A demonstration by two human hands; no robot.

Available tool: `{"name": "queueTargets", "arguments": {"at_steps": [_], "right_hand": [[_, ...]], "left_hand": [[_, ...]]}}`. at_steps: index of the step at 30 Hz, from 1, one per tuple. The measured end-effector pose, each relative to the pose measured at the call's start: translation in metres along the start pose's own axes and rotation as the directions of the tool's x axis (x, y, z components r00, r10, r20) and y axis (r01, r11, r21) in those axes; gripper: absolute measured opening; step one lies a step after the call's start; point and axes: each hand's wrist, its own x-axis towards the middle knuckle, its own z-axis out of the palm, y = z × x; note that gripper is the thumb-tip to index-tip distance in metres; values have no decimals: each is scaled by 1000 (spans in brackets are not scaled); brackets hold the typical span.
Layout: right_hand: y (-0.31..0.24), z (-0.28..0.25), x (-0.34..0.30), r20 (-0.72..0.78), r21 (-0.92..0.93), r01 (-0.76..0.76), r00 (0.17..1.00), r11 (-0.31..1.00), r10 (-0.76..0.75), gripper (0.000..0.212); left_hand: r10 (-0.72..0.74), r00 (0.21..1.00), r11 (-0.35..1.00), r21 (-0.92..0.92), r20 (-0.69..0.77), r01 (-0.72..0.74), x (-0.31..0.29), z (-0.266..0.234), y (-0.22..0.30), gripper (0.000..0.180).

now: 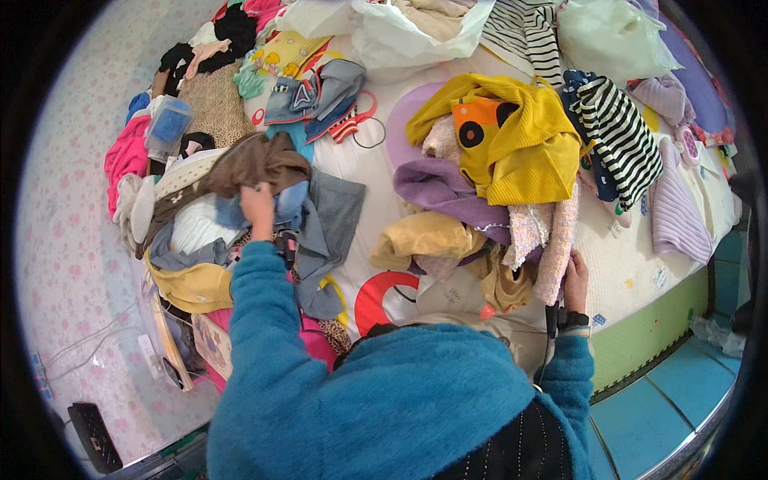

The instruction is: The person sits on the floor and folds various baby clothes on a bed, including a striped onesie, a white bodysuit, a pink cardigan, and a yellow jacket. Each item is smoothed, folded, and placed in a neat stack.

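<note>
My left hand (pixel 258 210) reaches into the heap of clothes on the left. Its fingers are closed on a crumpled brown garment (pixel 268 160). Under and around it lie a grey-blue cloth (pixel 336 210), a white piece (pixel 198 228) and a tan-yellow garment (pixel 190 286). My right hand (pixel 575 282) rests at the near right edge of the other heap, beside a pink tweed sleeve (pixel 554 256). Its fingers look stretched out, partly hidden by the sleeve. In that heap are a mustard ribbed garment (pixel 532 160), a purple one (pixel 456 190) and a beige one (pixel 428 240).
Small jeans (pixel 328 90) lie between the heaps. White plastic bags (pixel 368 36) stand at the back. A black-and-white striped garment (pixel 622 136) and a lilac knit (pixel 676 204) lie to the right. A clear box (pixel 168 122) sits at the left; blue tiles (pixel 648 416) show at lower right.
</note>
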Motion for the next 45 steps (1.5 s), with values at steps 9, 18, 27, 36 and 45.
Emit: {"name": "queueTargets", "arguments": {"at_steps": [9, 18, 27, 36, 45], "right_hand": [[-9, 6, -6, -16, -81, 17, 1000, 997, -19, 30], [-21, 12, -18, 222, 377, -237, 962, 895, 161, 46], [-34, 38, -27, 219, 235, -166, 969, 958, 114, 44], [-48, 35, -25, 252, 82, -224, 948, 971, 197, 42], [-57, 69, -20, 252, 135, -267, 941, 954, 228, 36]], "left_hand": [[14, 984, 997, 73, 176, -27, -10, 57, 91, 48], [111, 946, 987, -149, 306, -68, -30, 86, 161, 65], [593, 776, 782, 75, 213, -618, -141, 81, 180, 50], [576, 384, 344, -639, 722, 688, -235, 14, 234, 43], [559, -81, 241, -68, 825, 968, -207, -86, 273, 47]]}}
